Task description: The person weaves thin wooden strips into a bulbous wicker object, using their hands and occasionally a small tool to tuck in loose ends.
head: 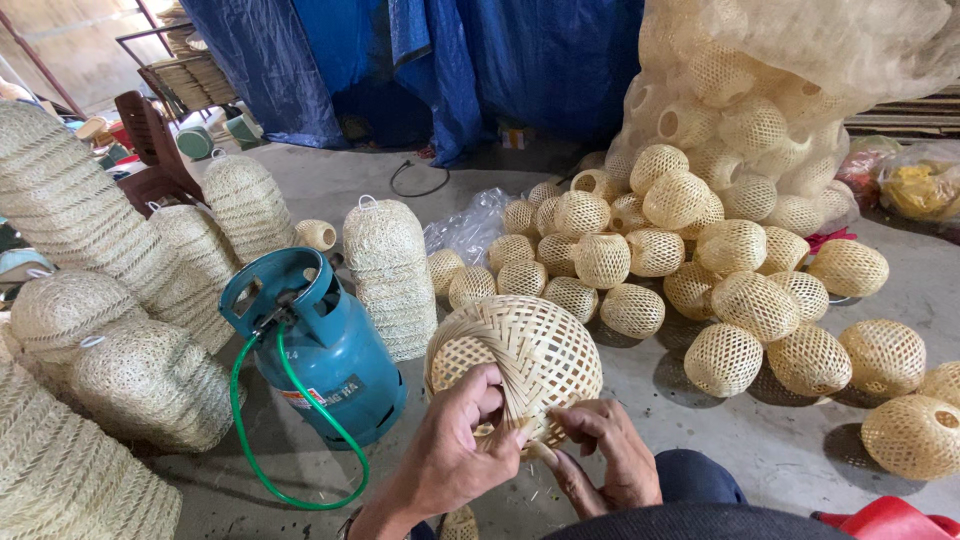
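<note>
A round woven bamboo basket ball [525, 352] sits in front of me, held up over my lap. My left hand [455, 450] grips its lower left rim, thumb over loose bamboo strips. My right hand [605, 450] pinches the strip ends at the basket's lower edge, fingers curled. Both hands touch the same basket.
A teal gas cylinder [325, 345] with a green hose [285, 440] stands left of the basket. Stacks of woven shades [385, 270] fill the left side. Several finished bamboo balls [720, 290] lie heaped on the concrete floor at right, below a clear bag of more [770, 80]. A blue tarp [480, 60] hangs behind.
</note>
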